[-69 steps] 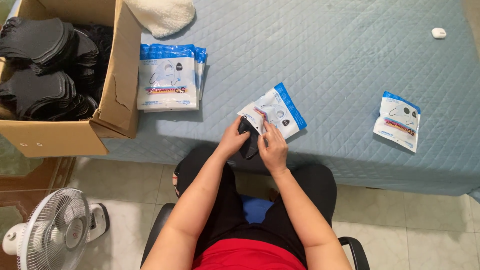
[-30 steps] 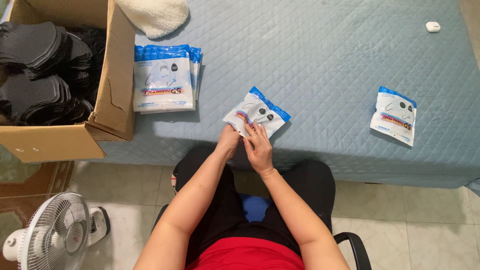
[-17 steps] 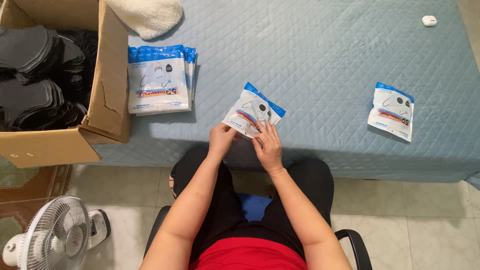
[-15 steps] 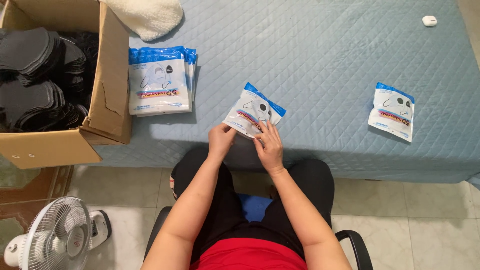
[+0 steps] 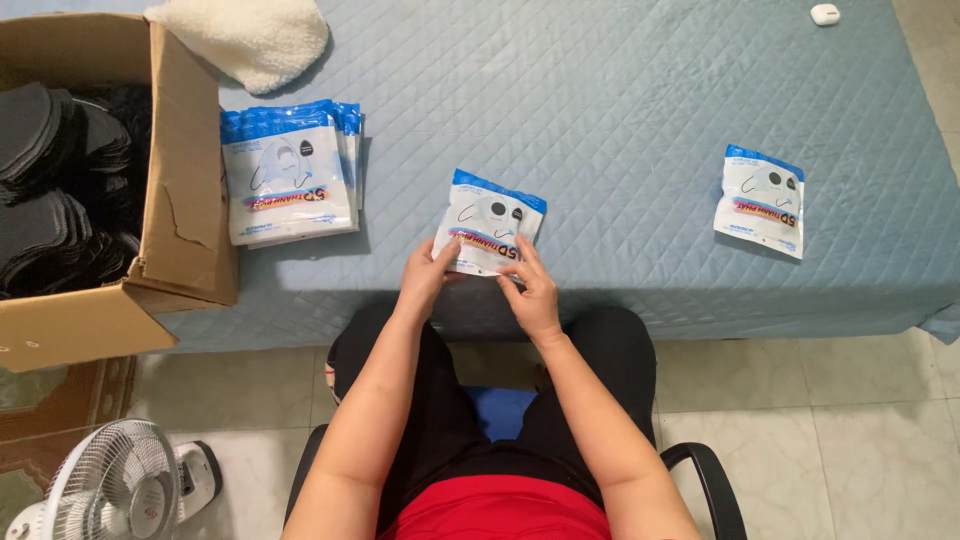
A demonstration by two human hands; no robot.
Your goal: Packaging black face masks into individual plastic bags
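Quilted blue bedding [image 5: 620, 120] covers the work surface, and near its front edge lies a white packet with a blue top band [image 5: 490, 224], flat on the quilt and slightly tilted, with a dark mask showing through its clear window. Both hands are on its lower edge: the left hand [image 5: 425, 280] pinches the bottom left corner between thumb and curled fingers, and the right hand [image 5: 530, 293] presses the bottom right part with fingers partly extended, so neither hand is wide open and each grips or pins only the packet. Because the packet sits close to the quilt's edge above the person's lap, a loose pinch or a pull toward the body could probably let it slide off onto the tiled floor [image 5: 860, 420]. Pressing along the edge unevenly could leave part of the opening unsealed or crease the mask inside, though the state of that edge cannot be made out. Further left rests a stack of similar packets [image 5: 290, 172], fanned a little, just beside an open cardboard box [image 5: 185, 210] full of black masks [image 5: 60, 190]; a careless elbow might push the stack askew. A single packet [image 5: 760, 202] lies well apart to the right, a fluffy white cloth [image 5: 250, 38] lies at the top, and a small fan [image 5: 115, 490] stands on the floor.
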